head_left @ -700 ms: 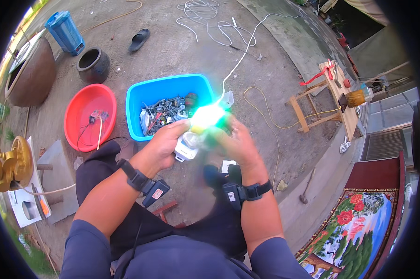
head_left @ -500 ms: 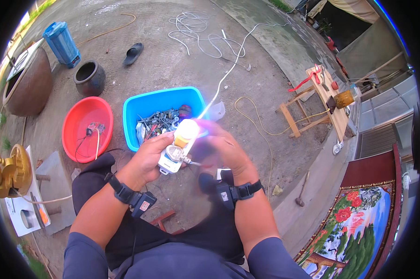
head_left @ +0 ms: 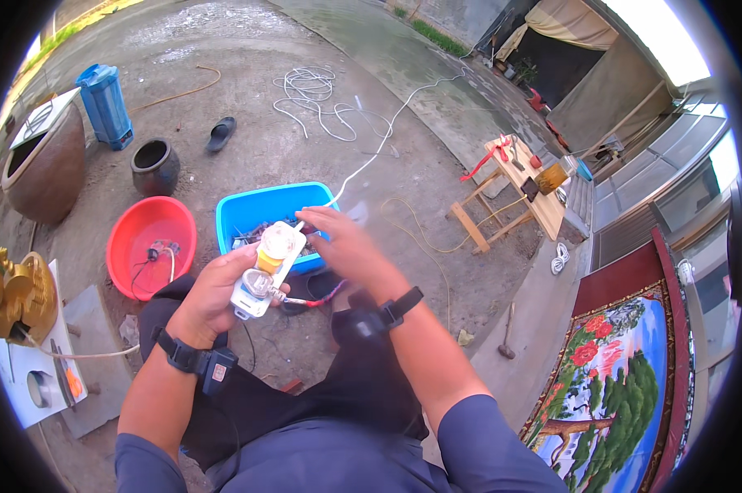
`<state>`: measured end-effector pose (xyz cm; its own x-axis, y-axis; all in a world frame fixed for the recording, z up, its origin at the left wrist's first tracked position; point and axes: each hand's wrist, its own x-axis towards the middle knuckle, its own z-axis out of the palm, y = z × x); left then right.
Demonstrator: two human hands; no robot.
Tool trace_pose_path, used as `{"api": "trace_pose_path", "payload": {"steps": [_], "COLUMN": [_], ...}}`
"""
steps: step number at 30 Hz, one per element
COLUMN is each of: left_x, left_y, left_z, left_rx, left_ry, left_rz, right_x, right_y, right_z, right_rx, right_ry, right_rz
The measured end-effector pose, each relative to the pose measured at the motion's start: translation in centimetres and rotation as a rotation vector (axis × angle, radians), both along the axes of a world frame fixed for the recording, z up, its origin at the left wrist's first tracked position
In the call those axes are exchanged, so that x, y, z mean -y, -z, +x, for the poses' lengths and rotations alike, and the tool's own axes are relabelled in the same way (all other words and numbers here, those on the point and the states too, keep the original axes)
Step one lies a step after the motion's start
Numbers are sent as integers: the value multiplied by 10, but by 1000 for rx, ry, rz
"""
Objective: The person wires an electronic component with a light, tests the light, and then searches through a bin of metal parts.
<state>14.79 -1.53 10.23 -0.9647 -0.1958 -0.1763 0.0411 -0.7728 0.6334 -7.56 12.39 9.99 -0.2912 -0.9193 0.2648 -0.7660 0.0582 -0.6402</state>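
Observation:
My left hand (head_left: 215, 287) grips a long white power strip (head_left: 250, 306) by its side, tilted over my lap. A round clear-topped piece with a yellow base (head_left: 276, 243) sits on the strip's upper half. Lower down, a round clear plug (head_left: 258, 283) is seated in it, with a cord (head_left: 313, 302) partly red running off to the right. My right hand (head_left: 338, 242) is beside the strip's upper end, fingers stretched and apart; whether a fingertip touches the strip I cannot tell. A white cable (head_left: 363, 171) runs from behind this end across the ground.
Beyond my hands stands a blue basin (head_left: 256, 197) of metal odds and ends, beside a red basin (head_left: 118, 255) holding a corded item. A wooden bench (head_left: 535, 193) stands right. Left are a gold ornament (head_left: 22, 287) and dark pot (head_left: 154, 164). A hammer (head_left: 508, 333) lies right.
The strip has moved left and lower in view. The bright glow at its upper piece and the purple blur by my right hand are gone. My right hand has shifted left toward the strip's end.

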Motion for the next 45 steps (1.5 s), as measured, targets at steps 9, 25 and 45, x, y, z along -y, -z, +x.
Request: {"api": "trace_pose_path", "payload": {"steps": [9, 25, 45], "left_x": [3, -58, 1], "left_y": [-49, -38, 12], "left_z": [128, 287, 332], "left_rx": [-121, -316, 9], "left_ry": [-321, -843, -1169], "left_rz": [-49, 238, 2], "right_x": [69, 122, 208], "right_y": [-58, -86, 22], "right_z": [82, 248, 307], "right_rx": [-360, -73, 106], "right_ry": [-183, -598, -583], "right_rz": [-309, -131, 374]}}
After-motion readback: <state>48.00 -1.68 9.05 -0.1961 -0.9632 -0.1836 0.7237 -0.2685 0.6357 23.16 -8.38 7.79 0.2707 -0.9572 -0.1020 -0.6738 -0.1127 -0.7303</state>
